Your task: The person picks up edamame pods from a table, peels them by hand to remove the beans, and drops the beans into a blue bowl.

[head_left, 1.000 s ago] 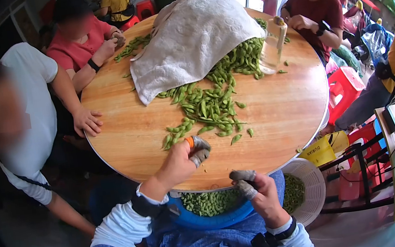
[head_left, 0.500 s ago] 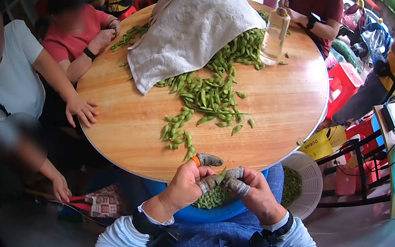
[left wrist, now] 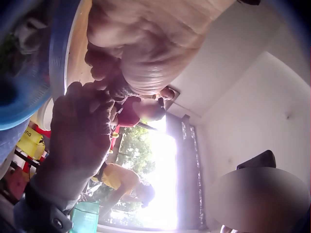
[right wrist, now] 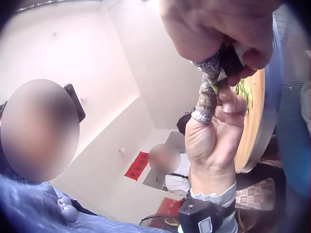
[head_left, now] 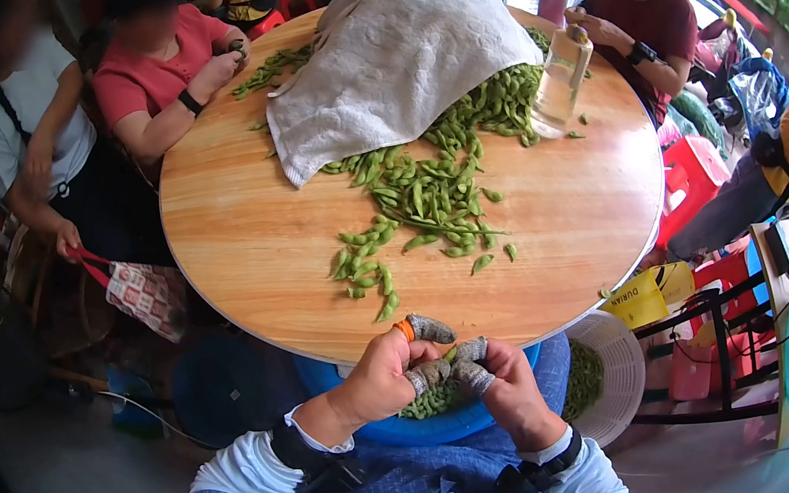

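Note:
Both hands meet at the near edge of the round wooden table (head_left: 246, 267), above a blue basin (head_left: 440, 430) that holds shelled green beans (head_left: 429, 404). My left hand (head_left: 373, 381) pinches a green soybean pod (right wrist: 215, 89) between thumb and finger, while the index finger with an orange band points away. My right hand (head_left: 518, 391) grips the pod's other end, its thumb and finger in grey cloth covers. Only a small green part of the pod shows between the covered fingertips. In the left wrist view the hands hide it.
Loose pods (head_left: 417, 193) spread across the table from a heap under a white towel (head_left: 389, 66). A clear bottle (head_left: 562, 90) stands beside the heap. A white basket (head_left: 627, 380) of green pods sits right of the basin. Several people are around the table.
My left hand has come back from the tabletop to the right hand, and both now hold a pod over the basin. The person in white has straightened up, holding a patterned bag.

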Demonstrator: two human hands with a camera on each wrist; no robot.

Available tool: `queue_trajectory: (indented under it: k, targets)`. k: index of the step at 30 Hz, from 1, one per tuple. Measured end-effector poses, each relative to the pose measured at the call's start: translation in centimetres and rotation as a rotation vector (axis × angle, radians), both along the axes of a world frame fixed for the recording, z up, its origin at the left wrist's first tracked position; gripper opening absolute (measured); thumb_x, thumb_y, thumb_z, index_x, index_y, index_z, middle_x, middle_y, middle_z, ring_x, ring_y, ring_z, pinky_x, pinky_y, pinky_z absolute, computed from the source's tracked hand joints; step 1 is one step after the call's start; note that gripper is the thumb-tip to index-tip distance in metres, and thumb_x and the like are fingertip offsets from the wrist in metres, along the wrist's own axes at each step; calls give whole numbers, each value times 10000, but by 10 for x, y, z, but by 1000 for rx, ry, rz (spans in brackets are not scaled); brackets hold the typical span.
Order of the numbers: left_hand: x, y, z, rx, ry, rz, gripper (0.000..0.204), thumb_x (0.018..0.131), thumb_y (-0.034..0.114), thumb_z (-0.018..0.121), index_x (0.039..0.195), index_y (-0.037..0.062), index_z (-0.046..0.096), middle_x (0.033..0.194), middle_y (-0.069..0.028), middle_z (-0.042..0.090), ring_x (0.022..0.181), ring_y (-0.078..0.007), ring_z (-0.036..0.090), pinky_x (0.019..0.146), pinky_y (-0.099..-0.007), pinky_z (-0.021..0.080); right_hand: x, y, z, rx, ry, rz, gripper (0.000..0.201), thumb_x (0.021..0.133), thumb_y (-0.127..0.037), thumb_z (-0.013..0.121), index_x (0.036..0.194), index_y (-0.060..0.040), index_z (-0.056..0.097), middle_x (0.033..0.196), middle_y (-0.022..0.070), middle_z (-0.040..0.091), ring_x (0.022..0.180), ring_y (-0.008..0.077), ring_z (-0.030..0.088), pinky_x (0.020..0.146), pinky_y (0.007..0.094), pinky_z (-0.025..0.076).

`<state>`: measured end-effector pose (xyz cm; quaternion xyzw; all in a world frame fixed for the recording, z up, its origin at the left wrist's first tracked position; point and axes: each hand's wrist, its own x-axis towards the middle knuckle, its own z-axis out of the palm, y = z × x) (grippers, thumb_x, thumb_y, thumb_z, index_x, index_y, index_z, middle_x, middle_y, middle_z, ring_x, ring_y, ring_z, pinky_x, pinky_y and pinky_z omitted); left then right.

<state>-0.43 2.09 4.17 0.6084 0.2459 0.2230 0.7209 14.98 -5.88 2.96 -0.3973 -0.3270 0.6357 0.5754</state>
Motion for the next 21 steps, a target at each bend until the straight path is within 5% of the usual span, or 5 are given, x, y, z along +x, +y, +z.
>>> queue_trajectory:
  k: [4,5,9,12,21]
  targets:
    - [-1,-10,16,468,323,102,358,732,50,614,1042,12,440,777,-54,551,722,-118,546,677,-221,430,-3,2,-3,-9,-20,-38,143,796,-12,531,936,17,539,869,26,583,778,83,531,721,218,430]
    - [-1,-15,22,738,350,158,373,680,31,606,1025,0,467,785,-110,550,718,-215,561,673,-287,447,-3,2,-2,-11,-27,-43,150,796,-10,531,943,18,539,878,28,583,784,85,532,725,219,429]
    - [-5,-14,6,1356,514,103,281,652,88,548,912,-13,511,870,-122,554,756,-270,552,650,-346,444,-5,2,-3,24,-18,-42,183,794,-7,533,975,23,535,908,35,582,809,91,534,737,222,428]
    - [-5,-13,8,1166,404,80,231,656,27,519,886,-3,525,832,-121,559,742,-269,551,651,-354,438,-5,-3,-1,66,30,-39,194,793,-8,535,984,27,532,916,36,581,818,92,533,743,226,427]
    - [-12,-15,-10,33,149,18,158,782,53,522,936,18,525,810,-39,538,698,-106,498,642,-278,438,-4,-9,-3,104,2,18,194,790,-18,547,978,28,540,909,31,582,816,88,530,740,228,426]
